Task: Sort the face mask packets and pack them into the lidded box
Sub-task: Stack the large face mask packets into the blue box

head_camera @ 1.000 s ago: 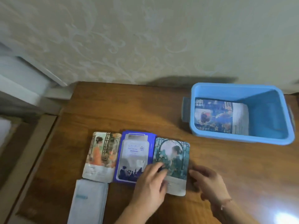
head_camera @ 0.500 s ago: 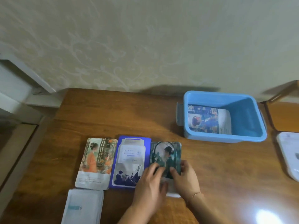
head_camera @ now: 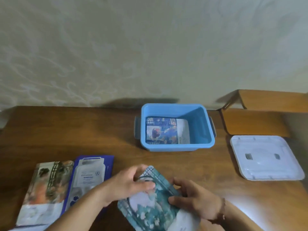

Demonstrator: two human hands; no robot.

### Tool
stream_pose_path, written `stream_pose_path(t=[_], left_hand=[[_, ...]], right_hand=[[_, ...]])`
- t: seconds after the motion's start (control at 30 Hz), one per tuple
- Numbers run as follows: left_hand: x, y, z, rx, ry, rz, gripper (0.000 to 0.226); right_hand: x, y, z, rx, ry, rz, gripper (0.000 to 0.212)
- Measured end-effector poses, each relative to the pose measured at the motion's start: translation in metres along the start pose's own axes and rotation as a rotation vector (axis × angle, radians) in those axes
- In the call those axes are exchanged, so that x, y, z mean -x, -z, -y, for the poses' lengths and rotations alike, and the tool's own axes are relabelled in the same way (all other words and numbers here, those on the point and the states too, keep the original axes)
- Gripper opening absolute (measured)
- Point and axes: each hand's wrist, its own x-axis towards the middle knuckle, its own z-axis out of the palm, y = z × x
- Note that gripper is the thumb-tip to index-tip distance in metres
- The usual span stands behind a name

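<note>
Both hands grip the teal packet (head_camera: pixel 150 205): the left hand (head_camera: pixel 129 185) curls its fingers over the packet's upper left part, and the right hand (head_camera: pixel 195 197) pinches its right edge, thumb on the printed face. The packet sits tilted, lifted at the near edge of the view, blurred by motion, so I cannot tell whether any corner touches the wood.

By size: the tabletop (head_camera: pixel 83 130) is brown wood and runs up to a pale patterned wall (head_camera: pixel 150 47). The blue box (head_camera: pixel 176 147) stands open towards the back, right of centre, with grey handles at both ends. One blue-printed packet (head_camera: pixel 166 130) lies flat on its floor, against the left side. The white lid (head_camera: pixel 265 157) lies flat on the tabletop to the right of the box, apart from it. A wooden stand (head_camera: pixel 260 114) rises behind the lid.

On the left, two more packets lie side by side, touching or slightly overlapping: an orange packet (head_camera: pixel 45 189) outermost, and a purple packet (head_camera: pixel 90 174) next to it, partly covered by the left forearm. A bracelet (head_camera: pixel 222 209) circles the right wrist.
</note>
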Motion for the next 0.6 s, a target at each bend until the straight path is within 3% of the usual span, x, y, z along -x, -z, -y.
stream_pose_path(t=[0.07,0.13,0.2,0.27,0.37,0.47,0.6], left_hand=[[-0.004,-0.009,-0.009,0.261,0.024,0.211,0.051],[-0.006,-0.018,-0.017,0.347,0.009,0.221,0.020],[-0.010,-0.021,-0.022,0.409,-0.010,0.211,0.021],[-0.012,-0.020,-0.034,0.454,-0.052,0.101,0.030],[-0.017,-0.014,-0.058,0.706,-0.053,-0.106,0.012],[-0.030,0.000,-0.089,0.703,-0.176,-0.150,0.027],[-0.056,0.025,-0.119,0.516,-0.266,-0.329,0.034]], right_hand=[[0.013,0.012,0.018,-0.013,-0.013,0.064,0.028],[0.022,0.023,0.030,-0.021,-0.032,0.080,0.031],[0.029,0.034,0.038,-0.111,-0.035,0.040,0.045],[0.037,0.039,0.039,-0.330,0.008,-0.069,0.061],[0.042,0.027,0.057,-0.595,0.113,-0.180,0.052],[0.028,0.032,0.087,-0.414,0.219,-0.371,0.043],[-0.009,0.068,0.127,-0.258,0.247,-0.526,0.028]])
